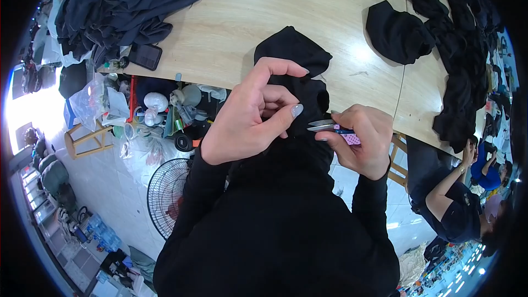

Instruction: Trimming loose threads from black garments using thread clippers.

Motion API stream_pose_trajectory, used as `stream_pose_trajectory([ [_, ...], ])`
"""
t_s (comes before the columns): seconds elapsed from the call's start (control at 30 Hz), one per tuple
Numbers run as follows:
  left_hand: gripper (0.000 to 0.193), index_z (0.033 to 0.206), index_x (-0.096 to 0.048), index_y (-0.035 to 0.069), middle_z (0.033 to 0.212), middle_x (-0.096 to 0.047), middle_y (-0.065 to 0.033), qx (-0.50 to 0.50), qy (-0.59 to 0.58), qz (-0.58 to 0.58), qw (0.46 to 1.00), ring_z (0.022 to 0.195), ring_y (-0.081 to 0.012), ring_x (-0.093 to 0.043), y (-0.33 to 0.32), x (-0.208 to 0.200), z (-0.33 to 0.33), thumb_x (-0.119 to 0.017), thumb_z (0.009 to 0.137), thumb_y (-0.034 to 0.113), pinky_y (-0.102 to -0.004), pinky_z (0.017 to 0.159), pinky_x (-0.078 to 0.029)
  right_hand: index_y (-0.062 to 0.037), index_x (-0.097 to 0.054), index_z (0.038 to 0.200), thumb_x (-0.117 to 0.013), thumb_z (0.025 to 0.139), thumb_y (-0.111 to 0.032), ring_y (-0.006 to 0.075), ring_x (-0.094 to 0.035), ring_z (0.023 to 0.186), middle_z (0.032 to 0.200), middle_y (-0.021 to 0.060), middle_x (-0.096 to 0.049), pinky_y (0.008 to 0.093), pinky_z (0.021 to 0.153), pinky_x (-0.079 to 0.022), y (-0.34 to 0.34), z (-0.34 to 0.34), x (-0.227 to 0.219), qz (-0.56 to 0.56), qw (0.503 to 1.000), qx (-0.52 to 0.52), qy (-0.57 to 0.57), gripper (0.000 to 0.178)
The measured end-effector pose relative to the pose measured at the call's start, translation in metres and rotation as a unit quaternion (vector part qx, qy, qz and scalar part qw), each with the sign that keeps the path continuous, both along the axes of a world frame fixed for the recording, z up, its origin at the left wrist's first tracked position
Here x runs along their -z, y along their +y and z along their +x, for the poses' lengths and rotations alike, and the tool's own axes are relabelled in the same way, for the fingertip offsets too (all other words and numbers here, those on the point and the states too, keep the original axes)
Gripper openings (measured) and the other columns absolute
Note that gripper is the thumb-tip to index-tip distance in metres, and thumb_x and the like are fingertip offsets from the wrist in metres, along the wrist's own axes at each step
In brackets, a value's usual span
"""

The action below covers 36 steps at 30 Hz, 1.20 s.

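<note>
A piece of black fabric [292, 49] lies over the table edge in front of me and runs down toward my body. My left hand [256, 113] is above it, thumb pressed to the curled fingers in a pinch and the index finger arched over. Whatever is in that pinch is too small or too dark to make out. Thread snips [322, 126] with metal blades and pink dotted wrapping on the handle are in my right hand [363, 137]. Their blades point left, toward the left fingertips, over the black fabric.
Another black fabric piece [399, 33] lies to the right on the wooden table [231, 44], beside a long black heap [459, 88]. Dark navy cloth [121, 5] and a phone [145, 56] are at the left. A fan [168, 198] stands left; a co-worker [454, 201] sits at right.
</note>
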<state>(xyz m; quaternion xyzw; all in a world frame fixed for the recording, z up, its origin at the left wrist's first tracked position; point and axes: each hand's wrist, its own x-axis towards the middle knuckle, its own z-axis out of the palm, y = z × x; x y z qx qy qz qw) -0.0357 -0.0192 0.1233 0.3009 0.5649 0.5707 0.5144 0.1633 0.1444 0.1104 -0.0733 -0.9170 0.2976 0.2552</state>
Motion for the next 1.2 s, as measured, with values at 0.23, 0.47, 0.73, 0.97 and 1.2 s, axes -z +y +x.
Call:
stream_pose_trajectory([
  [0.23, 0.051, 0.147, -0.044, 0.003, 0.09, -0.071, -0.0058, 0.004, -0.002, -0.015, 1.0, 0.076, -0.0062, -0.066, 0.0, -0.001, 0.0, -0.067, 0.102, -0.006, -0.0213, 0.064, -0.054, -0.0046, -0.068, 0.085, -0.096, 0.081, -0.036, 0.024, -0.067, 0.055, 0.067, 0.0091, -0.066, 0.0314, 0.051, -0.047, 0.0, -0.002, 0.008, -0.022, 1.0, -0.016, 0.01, 0.042],
  [0.47, 0.05, 0.145, -0.044, 0.003, 0.09, -0.071, -0.0054, 0.015, 0.001, -0.021, 1.0, 0.075, -0.0056, -0.065, 0.001, 0.002, -0.001, -0.068, 0.102, -0.005, -0.0212, 0.064, -0.054, -0.0051, -0.069, 0.084, -0.096, 0.082, -0.036, 0.023, -0.067, 0.055, 0.066, 0.0078, -0.066, 0.0316, 0.05, -0.046, -0.001, -0.003, 0.012, -0.048, 0.999, -0.012, 0.006, 0.041],
  [0.73, 0.049, 0.144, -0.045, 0.003, 0.089, -0.071, -0.005, 0.014, -0.01, -0.026, 1.0, 0.075, -0.0057, -0.065, 0.002, 0.005, 0.001, -0.067, 0.102, -0.005, -0.0214, 0.064, -0.054, -0.0031, -0.068, 0.084, -0.097, 0.08, -0.036, 0.0248, -0.069, 0.057, 0.069, 0.0091, -0.069, 0.0316, 0.054, -0.049, 0.001, 0.0, 0.016, -0.046, 0.999, -0.007, -0.007, 0.044],
  [0.97, 0.048, 0.144, -0.045, 0.003, 0.089, -0.071, -0.0049, 0.012, -0.001, -0.028, 1.0, 0.075, -0.0058, -0.065, 0.001, 0.005, -0.001, -0.067, 0.102, -0.005, -0.0216, 0.064, -0.054, -0.0038, -0.07, 0.085, -0.095, 0.084, -0.038, 0.023, -0.069, 0.056, 0.067, 0.0076, -0.068, 0.0306, 0.052, -0.049, 0.006, 0.0, 0.012, -0.059, 0.998, -0.011, -0.013, 0.042],
  [1.2, 0.047, 0.143, -0.045, 0.003, 0.089, -0.071, -0.0047, 0.015, -0.005, -0.023, 1.0, 0.076, -0.0058, -0.066, 0.001, 0.004, -0.001, -0.067, 0.102, -0.005, -0.0217, 0.065, -0.055, -0.0016, -0.067, 0.085, -0.096, 0.081, -0.039, 0.0252, -0.069, 0.059, 0.072, 0.0105, -0.071, 0.0316, 0.057, -0.048, 0.004, 0.002, 0.015, -0.066, 0.997, -0.02, -0.037, 0.047],
])
